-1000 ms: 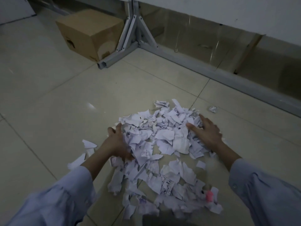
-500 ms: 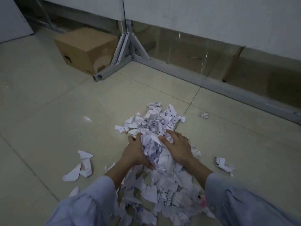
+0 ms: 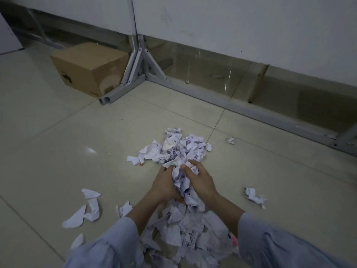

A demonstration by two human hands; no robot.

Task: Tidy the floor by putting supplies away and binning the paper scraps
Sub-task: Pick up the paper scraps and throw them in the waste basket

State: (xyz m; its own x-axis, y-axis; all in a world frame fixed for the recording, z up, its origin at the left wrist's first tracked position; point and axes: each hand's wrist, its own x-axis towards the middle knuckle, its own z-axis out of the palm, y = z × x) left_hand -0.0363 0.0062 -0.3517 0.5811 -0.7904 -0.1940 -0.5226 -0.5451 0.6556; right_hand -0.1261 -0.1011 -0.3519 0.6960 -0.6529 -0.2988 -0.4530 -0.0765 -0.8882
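Note:
A heap of torn white paper scraps (image 3: 179,149) lies on the tiled floor in front of me. My left hand (image 3: 164,185) and my right hand (image 3: 201,179) squeeze a crumpled wad of scraps (image 3: 181,180) between them, fingers curled round it. More scraps (image 3: 189,229) lie under my forearms. Loose pieces sit to the left (image 3: 85,209), to the right (image 3: 255,197) and farther off (image 3: 231,140). A small pink object (image 3: 234,241) shows at the lower right edge of the pile.
A cardboard box (image 3: 87,66) stands at the back left beside a grey metal partition foot (image 3: 123,88). A metal base rail (image 3: 251,111) runs along the white partition at the back. Bare tiles lie to the left and right.
My hands swept the spread scraps inward from both sides and now clamp a bunched wad between them. The pile has become narrower and more crumpled.

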